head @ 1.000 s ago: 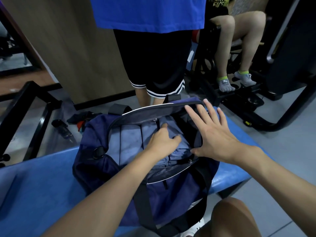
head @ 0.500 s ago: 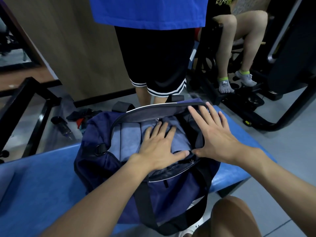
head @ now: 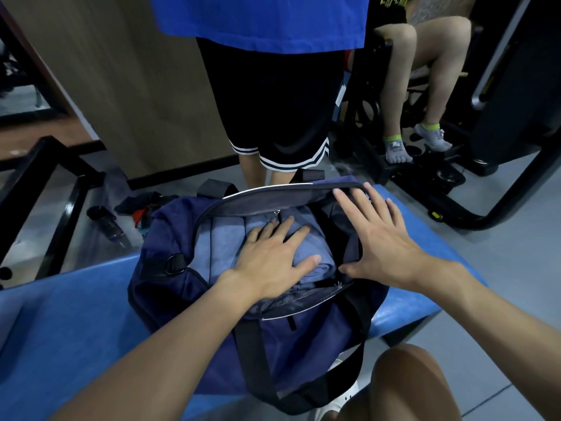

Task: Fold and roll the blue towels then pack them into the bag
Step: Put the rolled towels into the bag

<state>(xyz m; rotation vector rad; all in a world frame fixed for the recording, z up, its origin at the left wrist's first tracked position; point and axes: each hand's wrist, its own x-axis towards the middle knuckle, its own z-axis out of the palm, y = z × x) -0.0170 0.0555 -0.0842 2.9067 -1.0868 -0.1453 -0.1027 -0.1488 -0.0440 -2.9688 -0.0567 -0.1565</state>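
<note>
Navy cloth makes up the bag (head: 164,238), which sits on a blue padded bench (head: 66,323) with its top zip undone and its mouth gaping. Inside lie the towels (head: 218,247), pale blue rolls packed side by side and filling the opening. The left hand (head: 273,256) lies flat on the rightmost rolls, fingers straight and spread, palm pressing down, its thumb near the near edge of the opening. The right hand (head: 385,241) is wide too, fingers fanned: its fingertips reach the far rim at the right end of the bag and its thumb meets the dark lining by the near rim. Neither hand grips anything. A small metal zip pull (head: 277,214) hangs from the far rim just beyond the left fingertips. A black strap (head: 252,354) runs down the front of the bag and loops beneath it, beside the wearer's bare knee (head: 406,387).

Behind the bench stands a person in a blue shirt (head: 258,16) and black shorts (head: 273,101) with white stripes at the hem; a white tag (head: 340,94) at the side is too small to read. To the right another person sits on a black gym machine (head: 510,86), in grey socks (head: 394,150) with green cuffs; the black top (head: 390,7) bears yellow letters that read "FACE" before the frame cuts them off. On the floor to the left lie a dark bottle (head: 106,224) and some crumpled clothes (head: 145,202), near a black metal frame (head: 60,183).
</note>
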